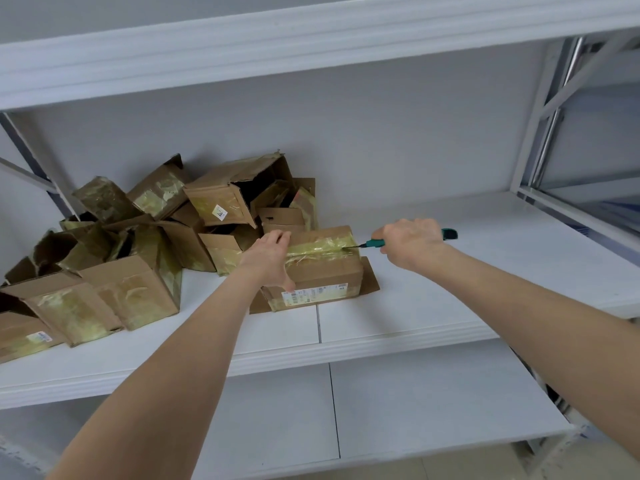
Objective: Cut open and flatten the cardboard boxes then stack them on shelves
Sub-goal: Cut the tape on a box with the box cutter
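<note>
A taped brown cardboard box with a white label on its front stands on the white middle shelf. My left hand presses on its left top edge, fingers over the far side and thumb down the front. My right hand grips a teal box cutter. The blade tip touches the yellowish tape seam at the box's right top edge.
A heap of opened, crumpled cardboard boxes fills the left part of the same shelf, up against the back wall. Another white shelf hangs above and a lower shelf lies below. A metal upright stands at the right.
</note>
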`<state>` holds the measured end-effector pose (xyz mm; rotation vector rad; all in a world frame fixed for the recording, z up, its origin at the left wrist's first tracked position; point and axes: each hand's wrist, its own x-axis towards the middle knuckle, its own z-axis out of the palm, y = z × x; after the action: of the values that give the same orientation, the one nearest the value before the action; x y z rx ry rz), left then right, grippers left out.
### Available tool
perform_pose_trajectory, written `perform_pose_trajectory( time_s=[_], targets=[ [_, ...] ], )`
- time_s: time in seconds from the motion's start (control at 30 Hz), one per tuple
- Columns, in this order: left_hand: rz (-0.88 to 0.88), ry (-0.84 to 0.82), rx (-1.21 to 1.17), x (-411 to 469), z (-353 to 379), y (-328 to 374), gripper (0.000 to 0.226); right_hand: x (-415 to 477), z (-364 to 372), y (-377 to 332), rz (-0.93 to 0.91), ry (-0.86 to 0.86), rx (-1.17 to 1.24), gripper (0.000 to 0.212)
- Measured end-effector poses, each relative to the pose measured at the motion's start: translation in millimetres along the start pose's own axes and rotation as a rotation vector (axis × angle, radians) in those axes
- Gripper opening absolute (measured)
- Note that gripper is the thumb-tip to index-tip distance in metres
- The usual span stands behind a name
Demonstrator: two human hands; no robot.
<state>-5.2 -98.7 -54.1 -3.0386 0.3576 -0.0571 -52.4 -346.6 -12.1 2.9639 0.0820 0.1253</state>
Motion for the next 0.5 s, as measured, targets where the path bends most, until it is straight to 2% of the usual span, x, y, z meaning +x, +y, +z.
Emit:
perform_pose_trajectory(
  time_s=[0.3,0.5],
  targets=[
    [-0.007,-0.010,0.012,0.0,-1.7,-1.0,0.123,-5.0,-22.5,-9.6,-0.129,0.114,0.125,0.024],
    [-0.009,0.000,0.008,0.9,0.0,-3.2,0.123,-1.3,-16.8,-46.4,-0.228,0.119,0.066,0.028]
  ],
)
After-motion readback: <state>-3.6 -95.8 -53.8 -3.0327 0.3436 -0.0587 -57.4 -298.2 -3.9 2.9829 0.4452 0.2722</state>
